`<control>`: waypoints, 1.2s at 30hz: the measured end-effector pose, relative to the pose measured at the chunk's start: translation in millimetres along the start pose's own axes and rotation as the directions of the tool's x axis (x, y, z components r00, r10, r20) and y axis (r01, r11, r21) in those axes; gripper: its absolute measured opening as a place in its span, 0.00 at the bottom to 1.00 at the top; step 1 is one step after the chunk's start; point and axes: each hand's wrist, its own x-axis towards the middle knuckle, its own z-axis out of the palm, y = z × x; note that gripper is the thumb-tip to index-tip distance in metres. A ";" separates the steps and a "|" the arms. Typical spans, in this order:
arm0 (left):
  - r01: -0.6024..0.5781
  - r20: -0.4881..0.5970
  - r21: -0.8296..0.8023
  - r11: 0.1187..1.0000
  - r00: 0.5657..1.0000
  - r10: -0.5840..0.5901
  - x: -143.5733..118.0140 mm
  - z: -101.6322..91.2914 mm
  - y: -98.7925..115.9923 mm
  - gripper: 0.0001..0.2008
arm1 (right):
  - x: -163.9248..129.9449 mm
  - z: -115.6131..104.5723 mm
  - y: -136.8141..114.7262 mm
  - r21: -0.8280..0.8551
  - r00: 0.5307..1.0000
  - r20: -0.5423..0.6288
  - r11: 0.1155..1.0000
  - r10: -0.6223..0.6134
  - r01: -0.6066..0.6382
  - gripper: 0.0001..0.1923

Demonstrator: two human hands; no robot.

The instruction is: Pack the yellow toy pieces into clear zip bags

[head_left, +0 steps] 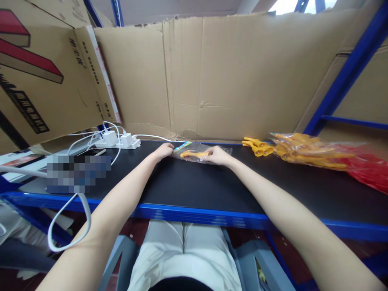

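You have both hands down on the clear bag (200,152) at the far edge of the table (194,190), an orange tool inside it. Your left hand (163,151) pinches the bag's left end with curled fingers; your right hand (218,155) lies flat on its right end, fingers closed over it. This looks like the bagging step. Next, closing the mouth calls for steady pressure, keeping the tool clear of the loose orange tools (257,147) just right of the bag

I sit at a packing station in a warehouse: my black desk (197,190) is framed by blue steel racking (348,72), walled with flattened cardboard (230,76), beside bagged yellow goods (306,151) and a printed carton (39,76).
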 end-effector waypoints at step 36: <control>-0.390 0.017 -0.115 0.914 0.919 0.394 -9.0 24.1 12.4 0.15 | -1.3 3.8 3.0 0.489 0.967 0.244 0.871 -0.076 -0.055 0.23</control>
